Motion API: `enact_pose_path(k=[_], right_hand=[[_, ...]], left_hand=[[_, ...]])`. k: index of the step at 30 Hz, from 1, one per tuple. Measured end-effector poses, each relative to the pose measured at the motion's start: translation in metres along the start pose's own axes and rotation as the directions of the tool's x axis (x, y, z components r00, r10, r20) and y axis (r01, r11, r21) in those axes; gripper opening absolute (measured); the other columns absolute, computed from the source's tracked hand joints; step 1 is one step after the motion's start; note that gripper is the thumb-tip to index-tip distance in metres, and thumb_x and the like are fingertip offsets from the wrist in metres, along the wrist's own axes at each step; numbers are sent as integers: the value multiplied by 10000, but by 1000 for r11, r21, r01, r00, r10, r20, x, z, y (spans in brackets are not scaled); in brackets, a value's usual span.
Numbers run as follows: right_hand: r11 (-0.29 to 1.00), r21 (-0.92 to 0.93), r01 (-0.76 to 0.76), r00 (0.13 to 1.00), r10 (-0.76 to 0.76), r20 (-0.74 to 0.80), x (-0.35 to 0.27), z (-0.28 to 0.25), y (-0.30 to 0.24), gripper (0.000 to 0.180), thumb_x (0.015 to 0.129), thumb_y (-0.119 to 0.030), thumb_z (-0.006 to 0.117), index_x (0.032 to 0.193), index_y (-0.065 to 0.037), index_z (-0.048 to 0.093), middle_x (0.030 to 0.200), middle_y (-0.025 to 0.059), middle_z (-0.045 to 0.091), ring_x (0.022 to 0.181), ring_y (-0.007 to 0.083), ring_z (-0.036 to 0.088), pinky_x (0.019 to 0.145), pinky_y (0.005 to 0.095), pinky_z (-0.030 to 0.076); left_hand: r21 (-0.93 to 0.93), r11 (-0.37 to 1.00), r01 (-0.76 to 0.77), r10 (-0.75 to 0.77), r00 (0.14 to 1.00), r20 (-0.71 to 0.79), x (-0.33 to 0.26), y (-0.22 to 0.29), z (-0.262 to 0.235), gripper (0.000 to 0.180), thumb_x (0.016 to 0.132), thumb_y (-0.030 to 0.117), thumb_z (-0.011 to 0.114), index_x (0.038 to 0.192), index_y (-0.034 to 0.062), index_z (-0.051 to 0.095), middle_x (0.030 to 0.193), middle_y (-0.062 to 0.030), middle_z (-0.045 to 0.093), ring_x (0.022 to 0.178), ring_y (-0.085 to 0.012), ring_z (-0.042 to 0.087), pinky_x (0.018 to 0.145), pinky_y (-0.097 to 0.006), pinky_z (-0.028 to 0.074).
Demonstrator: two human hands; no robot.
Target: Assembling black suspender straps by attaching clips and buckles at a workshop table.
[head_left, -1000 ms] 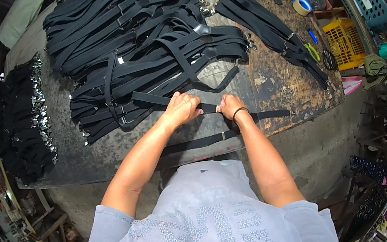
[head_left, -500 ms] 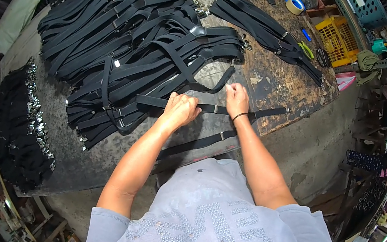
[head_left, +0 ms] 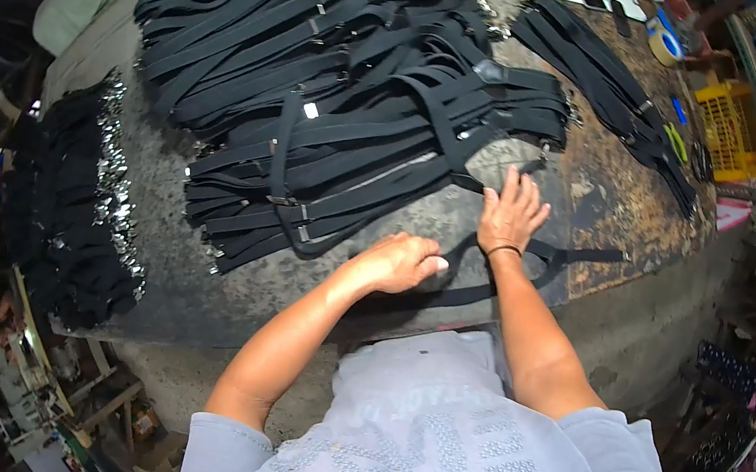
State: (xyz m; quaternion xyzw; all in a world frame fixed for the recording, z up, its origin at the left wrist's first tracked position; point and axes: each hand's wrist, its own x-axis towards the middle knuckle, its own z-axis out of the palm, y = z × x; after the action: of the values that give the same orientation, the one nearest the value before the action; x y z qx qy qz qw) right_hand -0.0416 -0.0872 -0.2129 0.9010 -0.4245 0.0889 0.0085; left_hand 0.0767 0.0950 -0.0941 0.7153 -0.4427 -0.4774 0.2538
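Note:
A pair of black elastic suspenders (head_left: 582, 256) lies along the table's near edge, a metal clip at its right end. My left hand (head_left: 398, 264) is closed around part of its strap, most of which the fingers hide. Palm down, my right hand (head_left: 512, 216) has its fingers spread and holds nothing. Its fingertips are close to a looped strap at the edge of the large pile of black suspenders (head_left: 353, 84). Below both hands, another length of the strap (head_left: 458, 295) runs near the table edge.
Bundled black suspenders (head_left: 609, 90) lie at the far right of the worn table (head_left: 165, 271). Beyond are tape (head_left: 665, 46), green-handled snips (head_left: 676, 143) and a yellow basket (head_left: 733, 129). At the left, a heap of black straps (head_left: 71, 207) has shiny metal clips.
My right hand has opened and lifted off the strap. The strap was held straight between both hands and now bends loosely. The view has shifted, moving the table's things rightward.

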Motion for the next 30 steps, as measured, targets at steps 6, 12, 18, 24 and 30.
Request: enact_pose_path(k=[6,12,18,24,30], right_hand=[[999,-35,-10,997,12,75,-1,-1,1,609,946,-442,506,1476,-190,343,1437,120,407,1359,324,316,1118,615,169],[999,-28,-26,992,29,119,-3,-1,2,586,968,-422,461,1483,-176,329,1448,117,389,1385,315,277,1143,592,132],[997,-54,-48,988,55,144,0,-1,2,574,977,-407,447,1487,-181,311,1474,126,366,1394,313,273,1146,586,121],[999,-50,-22,991,28,132,1,2,3,574,980,-411,440,1489,-178,315,1469,118,374,1390,316,281,1139,589,132],[997,-79,6,993,3,117,0,10,6,556,991,-406,416,1488,-173,331,1465,130,383,1382,331,301,1126,596,158]], left_hand=[[-158,985,-73,92,989,114,-20,-29,-6,348,962,355,547,1022,21,624,912,-175,665,872,-320,639,780,-420,484],[-764,637,99,-25,994,108,-23,-46,3,309,988,236,467,1102,-22,594,1021,-123,658,873,-241,649,745,-338,536],[-978,16,209,106,972,210,-22,-63,15,354,981,114,436,1308,-19,461,1096,-153,627,878,-217,662,718,-346,583],[-976,168,138,9,990,142,-20,-64,26,365,962,179,593,1277,8,523,1012,-81,629,818,-153,637,722,-296,557],[-927,368,67,-68,997,46,-12,-82,38,210,948,237,631,1052,56,604,927,8,622,807,-76,582,693,-229,487]])
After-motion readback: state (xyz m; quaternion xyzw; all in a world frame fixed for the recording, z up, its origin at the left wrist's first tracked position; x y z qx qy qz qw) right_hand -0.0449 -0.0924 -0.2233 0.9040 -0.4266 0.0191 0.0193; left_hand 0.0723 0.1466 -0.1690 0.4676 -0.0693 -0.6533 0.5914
